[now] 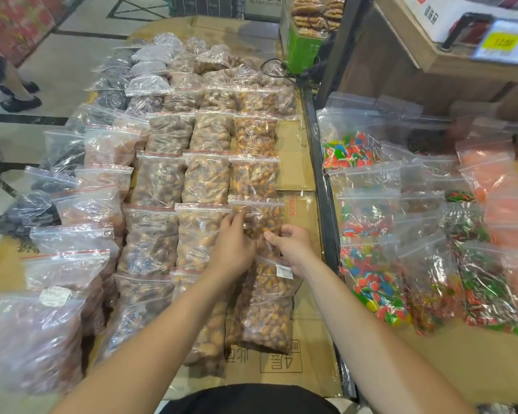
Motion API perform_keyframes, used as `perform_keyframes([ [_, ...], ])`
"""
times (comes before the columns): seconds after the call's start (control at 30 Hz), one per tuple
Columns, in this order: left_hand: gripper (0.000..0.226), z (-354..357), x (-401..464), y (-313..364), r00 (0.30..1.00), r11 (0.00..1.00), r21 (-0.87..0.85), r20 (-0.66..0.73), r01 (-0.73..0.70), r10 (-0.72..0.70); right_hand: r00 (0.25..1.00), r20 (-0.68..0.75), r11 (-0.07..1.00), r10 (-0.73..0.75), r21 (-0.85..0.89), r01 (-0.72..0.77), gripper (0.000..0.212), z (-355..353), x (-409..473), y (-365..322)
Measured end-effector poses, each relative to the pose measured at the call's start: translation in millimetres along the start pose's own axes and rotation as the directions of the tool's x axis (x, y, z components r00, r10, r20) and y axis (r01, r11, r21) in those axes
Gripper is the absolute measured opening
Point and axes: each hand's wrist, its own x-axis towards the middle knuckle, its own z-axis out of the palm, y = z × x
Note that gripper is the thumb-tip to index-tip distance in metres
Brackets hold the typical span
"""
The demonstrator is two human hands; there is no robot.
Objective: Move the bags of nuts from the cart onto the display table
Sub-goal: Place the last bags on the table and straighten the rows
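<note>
A clear zip bag of brown nuts (259, 215) lies in the right-hand column of bags on the cardboard-covered display table (293, 156). My left hand (232, 246) grips its left side and my right hand (290, 245) pinches its lower right corner. Another bag of the same nuts (266, 306), with a white label, lies just below, partly under my wrists. Rows of similar nut bags fill the table to the left and further back. No cart shows in the head view.
To the right, past a dark metal rail (320, 186), bags of colourful candy (368, 273) and orange sweets (488, 171) cover another surface. A green box (299, 46) stands at the back. A person's feet (18, 100) stand on the tiled floor at far left.
</note>
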Motion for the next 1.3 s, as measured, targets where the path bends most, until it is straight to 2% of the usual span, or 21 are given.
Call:
perform_keyframes([
  [0.1, 0.064, 2, -3, -13, 0.992, 0.976, 0.197, 0.105, -0.090, 0.070, 1.000, -0.019, 0.999, -0.020, -0.038, 0.020, 0.012, 2, -2, 2],
  [0.2, 0.068, 3, -2, -17, 0.981, 0.958, 0.267, 0.187, -0.105, 0.055, 0.999, 0.014, 0.998, -0.042, -0.036, 0.042, 0.015, -2, -3, 2],
  [0.3, 0.070, 3, -3, -13, 0.970, 0.927, 0.352, 0.241, -0.127, 0.042, 0.997, 0.072, 0.999, -0.043, -0.002, 0.043, 0.033, -8, -5, 6],
  [0.37, 0.071, 5, -1, -15, 0.962, 0.920, 0.367, 0.272, -0.136, 0.034, 0.995, 0.079, 0.997, -0.066, -0.045, 0.070, 0.045, -8, -9, 9],
  [0.5, 0.068, 0, -3, -15, 0.952, 0.951, 0.289, 0.304, -0.114, 0.022, 0.991, 0.008, 0.981, -0.137, -0.138, 0.137, 0.052, -4, -20, 4],
  [0.63, 0.064, -7, -27, -14, 0.983, 0.994, 0.085, 0.172, -0.073, 0.058, 0.972, -0.065, 0.934, -0.225, -0.297, 0.197, 0.060, -15, -37, 5],
  [0.7, 0.055, -7, -49, -14, 0.990, 0.996, 0.037, 0.116, -0.084, 0.079, 0.964, -0.093, 0.896, -0.249, -0.400, 0.192, 0.055, -24, -51, 14],
  [0.83, 0.041, 6, -93, -20, 0.985, 0.999, 0.020, 0.168, -0.033, 0.029, 0.973, -0.103, 0.865, -0.209, -0.484, 0.134, 0.056, -37, -81, 42],
  [0.93, 0.048, 16, -106, -27, 0.990, 1.000, 0.021, 0.141, -0.023, 0.020, 0.983, -0.106, 0.894, -0.152, -0.438, 0.091, 0.044, -37, -93, 63],
  [0.97, 0.049, 18, -107, -27, 0.991, 1.000, 0.012, 0.133, -0.018, 0.016, 0.988, -0.102, 0.925, -0.114, -0.373, 0.068, 0.037, -35, -98, 68],
  [1.03, 0.050, 20, -107, -22, 0.989, 1.000, 0.014, 0.146, -0.001, -0.001, 0.995, -0.093, 0.979, -0.025, -0.201, 0.005, 0.035, -29, -103, 80],
  [1.13, 0.065, 26, -106, -13, 0.973, 0.998, 0.002, 0.219, 0.070, -0.069, 0.993, -0.068, 0.994, 0.095, 0.067, -0.090, 0.025, -23, -108, 87],
  [1.23, 0.098, 36, -111, -8, 0.946, 0.992, -0.045, 0.310, 0.114, -0.094, 0.997, -0.032, 0.995, 0.066, 0.074, -0.063, 0.013, -23, -114, 83],
  [1.3, 0.104, 45, -114, -14, 0.964, 0.985, -0.102, 0.243, 0.136, -0.108, 1.000, -0.016, 0.999, 0.013, 0.036, -0.013, 0.020, -24, -114, 82],
])
